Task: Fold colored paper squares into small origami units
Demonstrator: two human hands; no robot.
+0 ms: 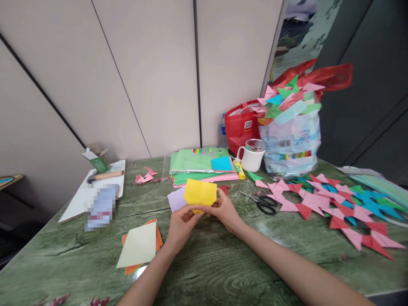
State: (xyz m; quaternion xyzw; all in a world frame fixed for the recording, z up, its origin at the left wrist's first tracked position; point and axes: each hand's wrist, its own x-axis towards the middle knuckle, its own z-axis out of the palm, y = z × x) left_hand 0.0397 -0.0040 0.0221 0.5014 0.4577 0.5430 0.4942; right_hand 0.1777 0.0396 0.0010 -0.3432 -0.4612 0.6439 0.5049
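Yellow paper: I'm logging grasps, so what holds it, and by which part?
Both hands hold the folded yellow paper above the table: the left hand and right hand each have their grip along its lower edge.

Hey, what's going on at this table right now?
A person is folding a yellow paper, pinching it with the left hand and right hand above a green table. A lilac sheet lies just behind it. Scissors and a spread of folded paper shapes lie to the right, with a paper stack behind.
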